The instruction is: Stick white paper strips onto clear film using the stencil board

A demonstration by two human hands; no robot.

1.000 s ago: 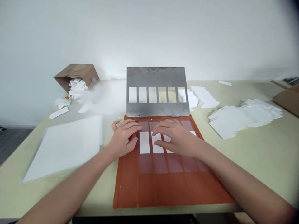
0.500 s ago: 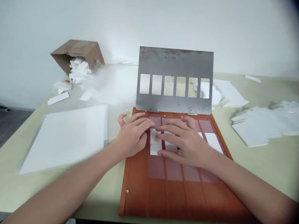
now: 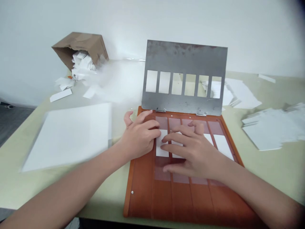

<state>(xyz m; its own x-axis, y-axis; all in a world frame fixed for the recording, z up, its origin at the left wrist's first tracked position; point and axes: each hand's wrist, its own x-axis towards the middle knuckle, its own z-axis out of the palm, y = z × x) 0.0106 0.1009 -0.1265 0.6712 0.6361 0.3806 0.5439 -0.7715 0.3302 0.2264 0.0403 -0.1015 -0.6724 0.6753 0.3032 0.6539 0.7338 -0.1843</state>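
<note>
An orange slotted board [image 3: 140, 190] lies before me, with a grey metal frame plate [image 3: 187, 58] hinged upright at its far edge. White cards sit in a row across the board; the leftmost card [image 3: 162, 149] is under my fingertips, and the rightmost card [image 3: 224, 147] is uncovered. My left hand [image 3: 140, 136] rests at the leftmost card's upper left, thumb and index fingertip on or near its edge, other fingers apart. My right hand [image 3: 194, 149] spreads over the middle cards, partly hiding them, two fingertips at the leftmost card's right side. Pinkish translucent strips [image 3: 199, 180] show above and below the row.
A stack of white sheets [image 3: 71, 136] lies at left. Behind it a tipped cardboard box [image 3: 88, 39] spills white pieces and clear plastic film [image 3: 119, 82]. Fanned white cards [image 3: 269, 130] lie at right, with more white cards [image 3: 243, 92] behind the plate. A wall stands behind.
My left fingertips have come down toward the leftmost card's upper edge. My right thumb has moved off that card's lower edge toward me. The whole view has shifted slightly.
</note>
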